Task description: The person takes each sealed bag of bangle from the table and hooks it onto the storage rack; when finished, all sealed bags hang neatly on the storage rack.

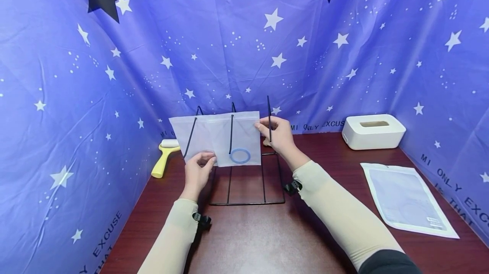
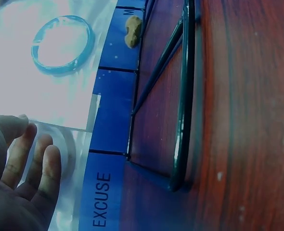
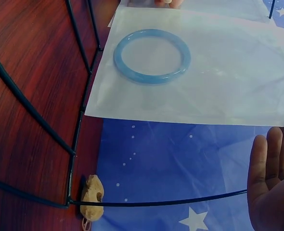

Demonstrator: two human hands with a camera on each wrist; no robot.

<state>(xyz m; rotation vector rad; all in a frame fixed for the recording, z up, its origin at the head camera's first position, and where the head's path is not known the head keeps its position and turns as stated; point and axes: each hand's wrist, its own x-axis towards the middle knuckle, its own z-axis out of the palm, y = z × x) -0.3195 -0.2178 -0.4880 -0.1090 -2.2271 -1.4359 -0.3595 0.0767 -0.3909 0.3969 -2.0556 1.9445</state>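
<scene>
My right hand [image 1: 282, 137] pinches the upper right edge of a frosted, translucent bag [image 1: 244, 131] between thumb and finger. A light blue bangle [image 3: 186, 55] shows through the bag near its lower right corner. At the lower edge, my left hand [image 1: 197, 174] pinches the bag film with thumb and forefinger. Beside it, the left wrist view shows a second translucent layer [image 2: 60, 192] with a pale ring shape, overlapped by the bangle's bag. A black wire rack [image 1: 247, 203] stands under the bags, its slanted uprights in front of and behind them.
A lint roller [image 1: 162, 161] with a yellow handle lies at the left. Behind the rack sits a tan, peanut-shaped object [image 3: 92, 197]. At the right are a white tissue box [image 1: 374, 138] and a flat white-bordered pouch [image 1: 408, 199]. Starry blue cloth [image 1: 229, 53] surrounds the table.
</scene>
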